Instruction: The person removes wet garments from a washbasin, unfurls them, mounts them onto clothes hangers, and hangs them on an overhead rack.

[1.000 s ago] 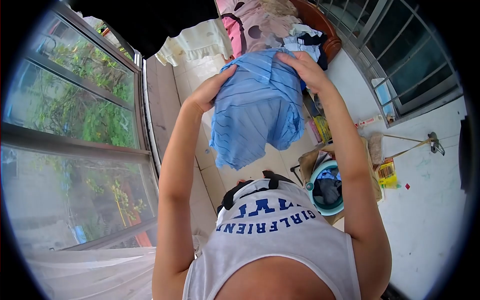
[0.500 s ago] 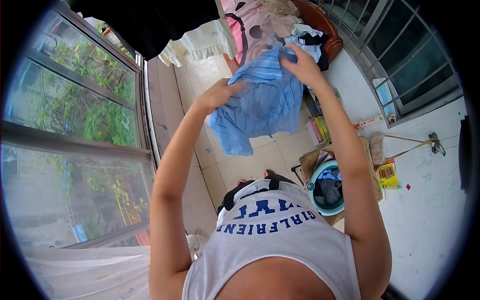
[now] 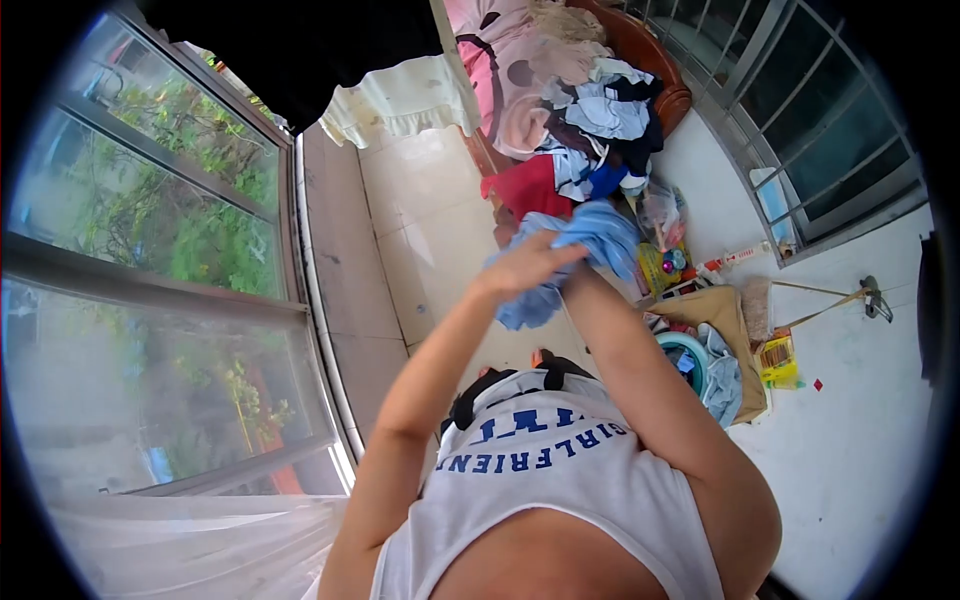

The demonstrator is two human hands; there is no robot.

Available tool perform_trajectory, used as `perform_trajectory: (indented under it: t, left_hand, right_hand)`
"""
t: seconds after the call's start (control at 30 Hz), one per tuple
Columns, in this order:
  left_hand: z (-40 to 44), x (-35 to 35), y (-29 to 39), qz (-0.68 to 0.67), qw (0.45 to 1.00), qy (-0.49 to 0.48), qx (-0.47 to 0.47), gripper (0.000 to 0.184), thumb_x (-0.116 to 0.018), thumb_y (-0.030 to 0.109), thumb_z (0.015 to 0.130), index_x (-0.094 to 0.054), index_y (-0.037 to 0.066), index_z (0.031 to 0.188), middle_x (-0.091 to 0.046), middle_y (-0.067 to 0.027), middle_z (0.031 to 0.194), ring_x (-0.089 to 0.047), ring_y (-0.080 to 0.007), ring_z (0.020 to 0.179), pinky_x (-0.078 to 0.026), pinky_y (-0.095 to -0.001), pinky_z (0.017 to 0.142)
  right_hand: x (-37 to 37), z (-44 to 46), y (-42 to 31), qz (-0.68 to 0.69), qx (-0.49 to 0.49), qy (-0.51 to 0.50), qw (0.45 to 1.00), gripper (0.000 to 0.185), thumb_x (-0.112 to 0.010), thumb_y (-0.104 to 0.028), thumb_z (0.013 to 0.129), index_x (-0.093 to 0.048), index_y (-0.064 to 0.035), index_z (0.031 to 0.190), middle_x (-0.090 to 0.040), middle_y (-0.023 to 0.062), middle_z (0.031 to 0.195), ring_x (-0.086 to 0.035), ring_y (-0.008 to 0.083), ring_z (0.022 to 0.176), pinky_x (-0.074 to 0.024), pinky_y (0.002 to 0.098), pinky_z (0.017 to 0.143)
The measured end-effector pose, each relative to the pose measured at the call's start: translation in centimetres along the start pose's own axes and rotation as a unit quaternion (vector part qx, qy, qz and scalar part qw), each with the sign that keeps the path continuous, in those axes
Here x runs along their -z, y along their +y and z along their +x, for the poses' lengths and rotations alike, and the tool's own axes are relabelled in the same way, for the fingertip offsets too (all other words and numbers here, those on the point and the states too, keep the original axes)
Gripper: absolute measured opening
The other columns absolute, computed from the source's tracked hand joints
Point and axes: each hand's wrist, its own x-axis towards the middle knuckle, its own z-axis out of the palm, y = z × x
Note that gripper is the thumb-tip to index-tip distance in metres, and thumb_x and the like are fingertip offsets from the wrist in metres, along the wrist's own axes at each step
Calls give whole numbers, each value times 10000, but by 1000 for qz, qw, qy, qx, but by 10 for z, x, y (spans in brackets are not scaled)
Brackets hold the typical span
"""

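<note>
A blue striped garment (image 3: 605, 232), bunched and crumpled, hangs in front of my body. Across its near side lies my left hand (image 3: 530, 265), with its fingers closed on the cloth near my right wrist. My right forearm (image 3: 605, 320) reaches up into the garment. The right hand itself is covered by the blue cloth, so its fingers are hidden.
Beyond the garment, clothes (image 3: 605, 110) and a red cloth (image 3: 525, 185) lie piled on a wooden-framed bed (image 3: 672, 95). At right, a teal bucket (image 3: 697, 365) holds laundry beside a brown box (image 3: 735, 310). Windows (image 3: 180, 200) line the left; dark and white fabric (image 3: 400, 105) hangs ahead.
The garment has gone from spread between both hands to bunched up. My hands have come together and lower, and my right hand has passed into the cloth.
</note>
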Motion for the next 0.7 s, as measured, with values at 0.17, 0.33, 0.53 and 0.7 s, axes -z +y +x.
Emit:
perform_trajectory:
  t: [0.17,0.33,0.53,0.7]
  left_hand:
    - [35,16,-45,120,952,200,-198,356,-545,30,727,-542,-10,1081,-561,-132,1018,-540,-230,906,-420,-334,832]
    - [58,16,-75,276,847,433,-138,418,-523,31,685,-528,-12,1101,-550,-233,1007,-533,-387,954,-428,-405,842]
    - [63,13,-79,166,884,405,-164,356,-485,28,695,-551,-35,1038,-596,-254,878,-568,-407,868,-440,-403,788]
    - [59,19,-66,20,921,345,-178,338,-506,93,718,-553,-10,1037,-595,-242,943,-549,-398,925,-423,-421,812]
  right_hand:
    - [6,-8,7,4,60,5,998,235,-501,-113,829,-603,-16,1017,-603,142,1028,-579,257,928,-455,332,844]
    - [-5,-16,-38,70,126,31,989,200,-483,-66,840,-623,-19,976,-609,114,1003,-585,200,902,-469,270,817]
    - [2,-24,-36,-1,201,84,976,144,-486,-34,828,-629,-20,830,-618,111,916,-581,188,863,-469,293,794]
    - [0,-14,-31,45,132,43,989,176,-470,-92,849,-622,-11,886,-615,92,942,-587,184,860,-475,273,795]
